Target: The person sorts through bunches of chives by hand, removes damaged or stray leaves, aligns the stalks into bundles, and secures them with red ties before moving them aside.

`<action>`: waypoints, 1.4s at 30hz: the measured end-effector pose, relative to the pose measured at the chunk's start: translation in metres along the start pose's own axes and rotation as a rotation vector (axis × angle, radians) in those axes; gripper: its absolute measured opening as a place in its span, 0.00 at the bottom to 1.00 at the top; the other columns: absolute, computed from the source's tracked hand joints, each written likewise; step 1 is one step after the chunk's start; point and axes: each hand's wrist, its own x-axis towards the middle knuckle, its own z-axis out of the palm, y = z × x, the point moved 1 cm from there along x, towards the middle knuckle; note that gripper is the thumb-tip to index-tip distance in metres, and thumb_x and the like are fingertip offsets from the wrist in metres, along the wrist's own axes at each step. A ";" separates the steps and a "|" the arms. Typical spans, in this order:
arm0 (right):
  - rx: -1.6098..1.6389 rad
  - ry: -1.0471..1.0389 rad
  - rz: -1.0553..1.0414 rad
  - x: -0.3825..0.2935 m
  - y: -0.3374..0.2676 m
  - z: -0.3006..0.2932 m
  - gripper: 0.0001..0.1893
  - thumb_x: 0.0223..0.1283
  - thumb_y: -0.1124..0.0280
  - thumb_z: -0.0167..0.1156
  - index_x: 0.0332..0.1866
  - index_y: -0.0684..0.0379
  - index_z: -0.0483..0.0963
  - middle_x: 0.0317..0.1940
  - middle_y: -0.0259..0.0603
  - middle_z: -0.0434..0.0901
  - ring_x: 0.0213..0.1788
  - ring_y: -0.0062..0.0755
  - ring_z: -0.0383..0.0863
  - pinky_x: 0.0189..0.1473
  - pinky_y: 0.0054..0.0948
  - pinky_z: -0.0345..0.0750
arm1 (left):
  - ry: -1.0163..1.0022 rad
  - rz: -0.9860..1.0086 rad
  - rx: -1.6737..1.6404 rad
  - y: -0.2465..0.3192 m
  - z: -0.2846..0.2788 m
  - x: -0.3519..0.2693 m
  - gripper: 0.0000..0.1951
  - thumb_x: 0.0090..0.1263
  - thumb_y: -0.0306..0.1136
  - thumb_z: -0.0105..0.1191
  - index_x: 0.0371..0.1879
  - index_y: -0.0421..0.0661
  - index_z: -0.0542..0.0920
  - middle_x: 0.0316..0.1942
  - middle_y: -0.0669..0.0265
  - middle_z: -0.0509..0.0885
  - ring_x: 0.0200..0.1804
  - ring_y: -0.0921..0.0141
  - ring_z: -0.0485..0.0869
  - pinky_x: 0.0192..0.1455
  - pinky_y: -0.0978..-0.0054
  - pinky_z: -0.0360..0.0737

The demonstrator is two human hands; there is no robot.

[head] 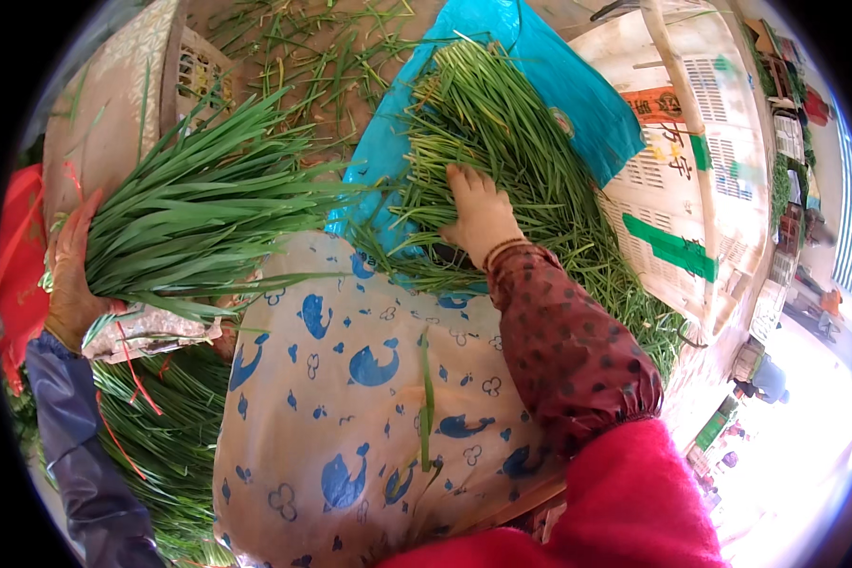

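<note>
My left hand [74,273], at the left, is closed around the base end of a bunch of garlic chives [213,199]. The flat green leaves fan out to the right above my lap. My right hand [479,213] rests on a loose pile of garlic chives [518,135], fingers down among the stalks and thumb apart; no bunch shows in its grasp. That pile lies on a blue plastic sheet [376,142], pale stalk ends towards the far left. A whale-print apron [383,419] covers my lap, with one loose leaf [427,405] on it.
More chives [163,419] lie lower left, near red ties [135,376]. A cardboard box [113,92] stands far left, beside a red bag [21,263]. Scattered leaves [312,64] litter the floor. White plastic crates [681,184] with a pole [689,121] flank the right.
</note>
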 end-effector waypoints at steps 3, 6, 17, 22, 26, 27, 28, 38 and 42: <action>0.033 0.136 -0.006 0.044 0.000 0.005 0.53 0.42 0.60 0.75 0.74 0.57 0.52 0.72 0.46 0.60 0.74 0.47 0.59 0.69 0.43 0.66 | 0.074 0.156 0.031 -0.010 0.003 0.000 0.68 0.18 0.33 0.78 0.74 0.49 0.58 0.67 0.59 0.70 0.67 0.56 0.68 0.74 0.60 0.61; -0.107 0.028 -0.001 0.078 -0.007 -0.001 0.56 0.40 0.57 0.77 0.76 0.57 0.50 0.73 0.47 0.59 0.74 0.47 0.60 0.68 0.43 0.67 | 0.118 0.267 0.029 -0.008 0.001 0.004 0.64 0.24 0.35 0.78 0.73 0.47 0.60 0.68 0.58 0.70 0.67 0.56 0.69 0.73 0.60 0.62; -0.234 -0.126 -0.119 0.047 -0.023 0.003 0.60 0.36 0.49 0.77 0.76 0.55 0.50 0.71 0.49 0.61 0.72 0.49 0.61 0.63 0.54 0.66 | 0.124 0.235 -0.038 -0.004 -0.001 0.003 0.57 0.38 0.41 0.77 0.72 0.43 0.60 0.71 0.55 0.68 0.69 0.55 0.68 0.73 0.59 0.61; -0.412 -0.178 -0.090 0.022 -0.037 0.040 0.63 0.31 0.47 0.80 0.78 0.44 0.49 0.72 0.53 0.54 0.75 0.53 0.51 0.64 0.62 0.58 | 0.032 0.184 0.041 0.006 -0.013 0.006 0.52 0.45 0.42 0.74 0.72 0.43 0.60 0.69 0.54 0.68 0.67 0.55 0.69 0.73 0.58 0.61; -0.413 -0.130 -0.086 0.034 -0.031 0.047 0.60 0.37 0.54 0.78 0.78 0.44 0.47 0.71 0.50 0.57 0.73 0.50 0.57 0.62 0.55 0.64 | 0.091 0.198 0.051 0.007 -0.007 0.004 0.53 0.43 0.41 0.75 0.72 0.43 0.61 0.67 0.54 0.70 0.66 0.54 0.70 0.71 0.58 0.62; -0.407 -0.131 -0.083 0.037 -0.024 0.048 0.60 0.37 0.54 0.78 0.78 0.44 0.47 0.71 0.50 0.57 0.73 0.50 0.57 0.62 0.55 0.64 | 0.087 0.202 0.055 0.007 -0.009 0.004 0.53 0.43 0.41 0.75 0.72 0.43 0.61 0.67 0.54 0.70 0.66 0.54 0.70 0.71 0.58 0.62; -0.328 -0.070 -0.088 0.041 -0.016 0.048 0.57 0.40 0.58 0.76 0.78 0.42 0.48 0.71 0.48 0.58 0.70 0.47 0.62 0.59 0.50 0.67 | 0.076 0.211 0.045 0.007 -0.010 0.006 0.53 0.43 0.40 0.75 0.72 0.42 0.61 0.67 0.54 0.70 0.66 0.54 0.70 0.71 0.58 0.62; -0.408 0.166 -0.257 0.052 -0.008 0.039 0.28 0.51 0.72 0.66 0.61 0.52 0.70 0.65 0.39 0.66 0.67 0.37 0.67 0.58 0.47 0.68 | 0.105 0.214 0.032 0.001 -0.005 0.008 0.53 0.43 0.41 0.75 0.71 0.40 0.62 0.68 0.54 0.70 0.65 0.56 0.70 0.70 0.60 0.64; -0.339 0.145 -0.276 0.048 -0.008 0.050 0.23 0.53 0.76 0.62 0.57 0.55 0.71 0.68 0.38 0.62 0.71 0.38 0.61 0.61 0.50 0.65 | 0.071 0.179 -0.011 0.007 -0.009 0.007 0.52 0.44 0.42 0.74 0.71 0.40 0.63 0.67 0.55 0.70 0.65 0.56 0.71 0.70 0.59 0.63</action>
